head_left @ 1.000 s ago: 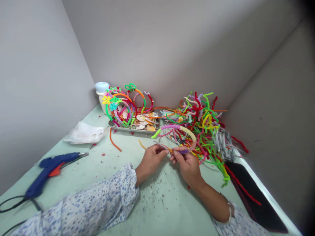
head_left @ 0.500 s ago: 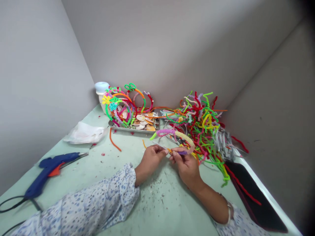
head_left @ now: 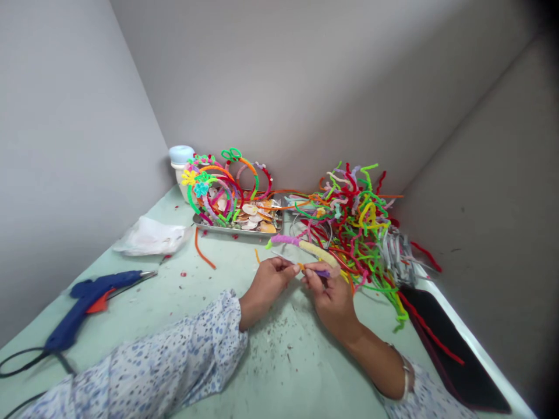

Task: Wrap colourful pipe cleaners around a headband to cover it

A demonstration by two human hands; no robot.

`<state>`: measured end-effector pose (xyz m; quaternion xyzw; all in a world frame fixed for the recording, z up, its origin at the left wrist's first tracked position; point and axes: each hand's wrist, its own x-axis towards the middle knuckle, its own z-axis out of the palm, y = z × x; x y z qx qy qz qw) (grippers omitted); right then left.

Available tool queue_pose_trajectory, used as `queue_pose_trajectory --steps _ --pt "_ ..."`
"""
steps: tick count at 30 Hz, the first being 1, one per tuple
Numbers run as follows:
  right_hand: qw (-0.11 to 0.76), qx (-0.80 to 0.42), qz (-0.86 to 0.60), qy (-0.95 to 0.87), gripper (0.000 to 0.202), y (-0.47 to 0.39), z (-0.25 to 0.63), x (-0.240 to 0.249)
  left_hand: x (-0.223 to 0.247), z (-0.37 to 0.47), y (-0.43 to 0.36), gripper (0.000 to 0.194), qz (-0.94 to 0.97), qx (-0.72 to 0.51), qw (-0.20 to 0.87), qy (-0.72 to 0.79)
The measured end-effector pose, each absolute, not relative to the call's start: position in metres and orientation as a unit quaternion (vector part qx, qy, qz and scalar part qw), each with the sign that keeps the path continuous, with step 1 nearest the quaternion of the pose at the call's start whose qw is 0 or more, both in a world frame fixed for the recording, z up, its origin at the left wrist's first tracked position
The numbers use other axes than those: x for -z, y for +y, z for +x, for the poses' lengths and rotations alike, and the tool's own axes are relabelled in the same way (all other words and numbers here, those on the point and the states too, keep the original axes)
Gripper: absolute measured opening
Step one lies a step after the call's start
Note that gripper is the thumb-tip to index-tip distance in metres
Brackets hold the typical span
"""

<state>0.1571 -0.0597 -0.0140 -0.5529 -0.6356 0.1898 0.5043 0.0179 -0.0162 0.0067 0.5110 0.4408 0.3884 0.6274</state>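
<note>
A headband [head_left: 318, 251] wrapped in green, pink-purple, pale yellow and purple fuzzy pipe cleaner arches above both hands. My right hand [head_left: 332, 298] is closed around its purple stretch. Thumb and fingers of my left hand [head_left: 267, 286] pinch an orange pipe cleaner [head_left: 301, 266] where it meets the band, right beside my right fingertips. A thin, pale bare end of the band [head_left: 283, 256] points out above the left fingers. The exact grip between the fingertips is partly hidden.
A metal tray [head_left: 236, 231] holds sequins and finished headbands [head_left: 218, 180]. To the right lies a tangled pipe cleaner pile [head_left: 353, 227] with grey bare bands [head_left: 395, 256]. A blue glue gun [head_left: 82, 308], a plastic bag [head_left: 151, 235] and a black phone-like slab [head_left: 458, 349] lie around.
The headband has tilted, its arch now lower and flatter toward the table. My right hand has turned slightly with it, while my left hand keeps nearly the same place.
</note>
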Motion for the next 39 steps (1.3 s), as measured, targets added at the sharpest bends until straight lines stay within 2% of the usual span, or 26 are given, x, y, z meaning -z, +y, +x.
queue_pose_trajectory --steps 5,9,19,32,39 --pt "0.478 -0.146 -0.567 -0.654 0.016 -0.061 0.156 0.012 -0.005 0.018 -0.016 0.028 0.515 -0.386 0.629 0.436" --pt "0.497 -0.111 -0.549 -0.662 0.014 -0.060 0.156 0.011 -0.004 0.017 -0.015 0.029 0.528 -0.385 0.629 0.422" --pt "0.505 -0.109 -0.526 -0.675 0.015 -0.058 0.156 0.012 0.001 0.016 -0.015 0.030 0.560 -0.374 0.615 0.410" --pt "0.493 -0.106 -0.551 -0.665 0.018 -0.057 0.158 0.011 0.003 0.016 -0.012 0.020 0.590 -0.366 0.578 0.429" --pt "0.492 -0.047 -0.491 -0.717 0.019 -0.061 0.157 0.004 0.000 0.019 -0.013 0.025 0.527 -0.364 0.665 0.385"
